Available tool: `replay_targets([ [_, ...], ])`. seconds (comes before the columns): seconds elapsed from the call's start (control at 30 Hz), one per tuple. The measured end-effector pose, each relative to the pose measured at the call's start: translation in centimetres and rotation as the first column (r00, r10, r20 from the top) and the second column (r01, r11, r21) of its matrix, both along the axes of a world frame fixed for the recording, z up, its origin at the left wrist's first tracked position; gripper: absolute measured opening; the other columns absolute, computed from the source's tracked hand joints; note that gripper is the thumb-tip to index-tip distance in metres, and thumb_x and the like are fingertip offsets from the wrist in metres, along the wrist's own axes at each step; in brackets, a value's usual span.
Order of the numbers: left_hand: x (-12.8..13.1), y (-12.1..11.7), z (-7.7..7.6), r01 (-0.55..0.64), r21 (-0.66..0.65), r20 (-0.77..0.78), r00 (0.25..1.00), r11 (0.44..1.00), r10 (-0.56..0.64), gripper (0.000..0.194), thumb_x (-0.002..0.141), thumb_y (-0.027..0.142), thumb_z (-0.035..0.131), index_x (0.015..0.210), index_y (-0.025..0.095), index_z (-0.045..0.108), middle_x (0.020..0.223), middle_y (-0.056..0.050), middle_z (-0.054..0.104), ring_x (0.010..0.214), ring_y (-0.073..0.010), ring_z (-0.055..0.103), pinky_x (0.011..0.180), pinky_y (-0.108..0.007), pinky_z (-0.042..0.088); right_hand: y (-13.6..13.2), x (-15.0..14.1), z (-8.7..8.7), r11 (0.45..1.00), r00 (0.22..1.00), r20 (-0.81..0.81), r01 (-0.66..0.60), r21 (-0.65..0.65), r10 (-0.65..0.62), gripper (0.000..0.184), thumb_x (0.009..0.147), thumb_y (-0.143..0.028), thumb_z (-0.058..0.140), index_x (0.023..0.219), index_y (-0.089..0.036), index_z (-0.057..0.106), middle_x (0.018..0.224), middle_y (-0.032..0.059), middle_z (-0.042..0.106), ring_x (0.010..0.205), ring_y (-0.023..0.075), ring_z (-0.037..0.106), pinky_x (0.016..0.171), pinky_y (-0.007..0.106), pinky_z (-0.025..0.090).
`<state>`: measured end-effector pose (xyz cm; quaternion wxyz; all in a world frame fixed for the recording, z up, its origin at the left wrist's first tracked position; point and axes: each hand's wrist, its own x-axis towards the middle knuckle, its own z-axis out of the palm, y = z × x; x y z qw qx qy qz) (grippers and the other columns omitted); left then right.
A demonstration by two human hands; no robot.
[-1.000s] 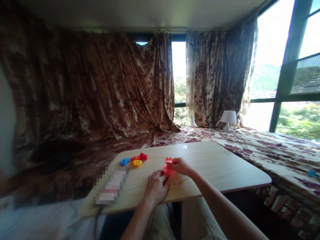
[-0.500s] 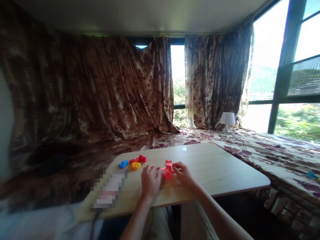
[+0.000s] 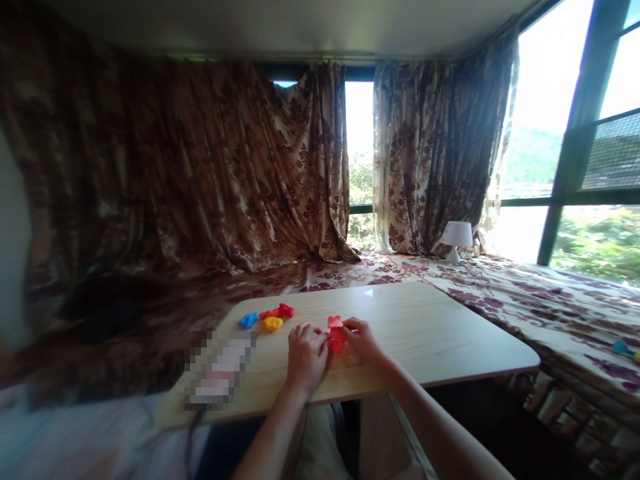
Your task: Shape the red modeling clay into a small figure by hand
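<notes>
A crumpled, bright red piece that looks like paper (image 3: 336,341) lies on the light wooden table (image 3: 440,333), its upper part paler and ragged. My left hand (image 3: 306,353) has curled fingers, the tips on the left edge of the red piece. On the other side, my right hand (image 3: 364,341) pinches its right edge between thumb and fingers. Both hands rest low over the tabletop. Farther left lie a blue crumpled lump (image 3: 248,321), a yellow one (image 3: 272,324) and a red one (image 3: 285,311), close together.
A pixelated flat object (image 3: 223,373) with a dark cable (image 3: 193,437) lies at the table's left edge. Behind the table is a surface with flower-patterned cloth (image 3: 400,267), where a white lamp (image 3: 457,235) stands. Patterned curtains (image 3: 280,180) hang beyond.
My left hand has moved right, up against the red piece, its fingers more curled. My right hand has closed in on the piece slightly. The view has shifted a little.
</notes>
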<state>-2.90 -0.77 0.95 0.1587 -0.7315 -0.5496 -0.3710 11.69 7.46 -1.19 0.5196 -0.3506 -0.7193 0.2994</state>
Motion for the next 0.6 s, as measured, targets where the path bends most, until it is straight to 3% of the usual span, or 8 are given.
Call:
replay_targets([
  [0.2, 0.0, -0.2, -0.1, 0.028, 0.026, 0.017, 0.999, 0.999, -0.028, 0.020, 0.076, 0.015, 0.054, 0.084, 0.024, 0.070, 0.089, -0.005, 0.060, 0.092, -0.0213, 0.050, 0.086, -0.039, 0.038, -0.2, -0.4, 0.3, 1.000, 1.000, 0.006, 0.025, 0.019, -0.025, 0.021, 0.073, -0.030, 0.059, 0.064, -0.015, 0.070, 0.063, 0.0014, 0.062, 0.063, 0.0139, 0.057, 0.060, 0.023, 0.043],
  [0.3, -0.2, 0.6, -0.5, 0.012, 0.039, 0.165, 0.986, 0.999, -0.018, 0.016, 0.076, 0.018, 0.055, 0.081, 0.022, 0.070, 0.088, -0.005, 0.062, 0.089, -0.0206, 0.053, 0.086, -0.039, 0.040, -0.3, -0.4, 0.4, 0.999, 1.000, -0.004, 0.018, 0.033, -0.018, 0.019, 0.074, -0.028, 0.058, 0.066, -0.015, 0.070, 0.066, 0.0023, 0.063, 0.063, 0.0141, 0.058, 0.061, 0.024, 0.044],
  [0.43, -0.4, 2.3, -0.9, -0.006, -0.030, 0.425, 0.905, 1.000, 0.018, 0.019, 0.072, 0.022, 0.060, 0.089, 0.018, 0.068, 0.086, -0.006, 0.066, 0.090, -0.0214, 0.057, 0.086, -0.037, 0.044, -0.5, -0.2, 0.3, 0.999, 1.000, -0.003, -0.009, 0.035, 0.009, 0.018, 0.076, -0.025, 0.056, 0.073, -0.015, 0.071, 0.074, 0.0044, 0.064, 0.069, 0.0153, 0.059, 0.064, 0.025, 0.046],
  [0.6, -0.2, 3.4, -0.8, 0.118, -0.100, 0.483, 0.874, 0.988, -0.055, 0.020, 0.072, 0.026, 0.059, 0.088, 0.019, 0.069, 0.086, -0.005, 0.069, 0.090, -0.0204, 0.059, 0.088, -0.036, 0.044, -0.7, -0.1, 0.2, 0.998, 0.998, 0.045, -0.040, 0.047, 0.037, 0.017, 0.076, -0.024, 0.055, 0.078, -0.015, 0.070, 0.077, 0.0043, 0.062, 0.072, 0.0156, 0.059, 0.064, 0.025, 0.046],
])
